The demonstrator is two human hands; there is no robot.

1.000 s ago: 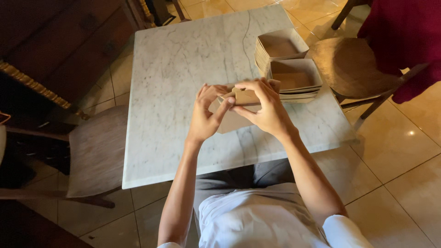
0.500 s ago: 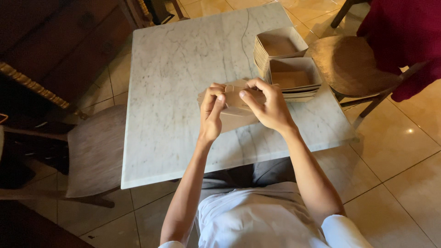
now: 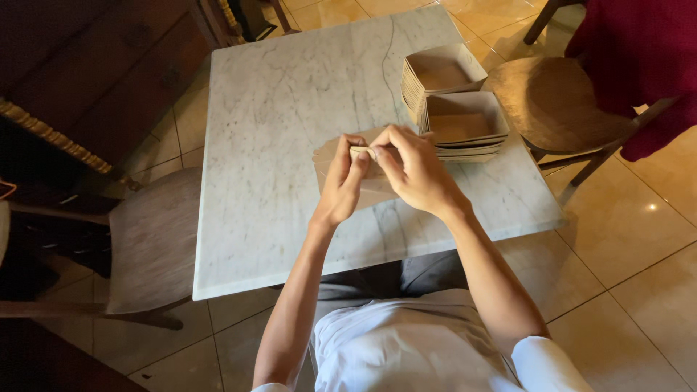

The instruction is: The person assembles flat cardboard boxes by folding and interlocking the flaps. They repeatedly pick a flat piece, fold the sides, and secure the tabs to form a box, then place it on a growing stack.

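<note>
The left hand [image 3: 341, 185] and the right hand [image 3: 415, 174] meet above the white marble table [image 3: 276, 145], near its right edge. Both pinch with the fingertips one folded edge of a flat brown cardboard sheet [image 3: 330, 156], which rests on the marble under them. The sheet seems only partly folded; its walls are not standing yet. Just beyond the right hand, at the far right corner, two stacks of finished square brown cardboard trays [image 3: 457, 109] stand side by side, so many look done. A round wooden chair [image 3: 559, 101] is beside the table.
</note>
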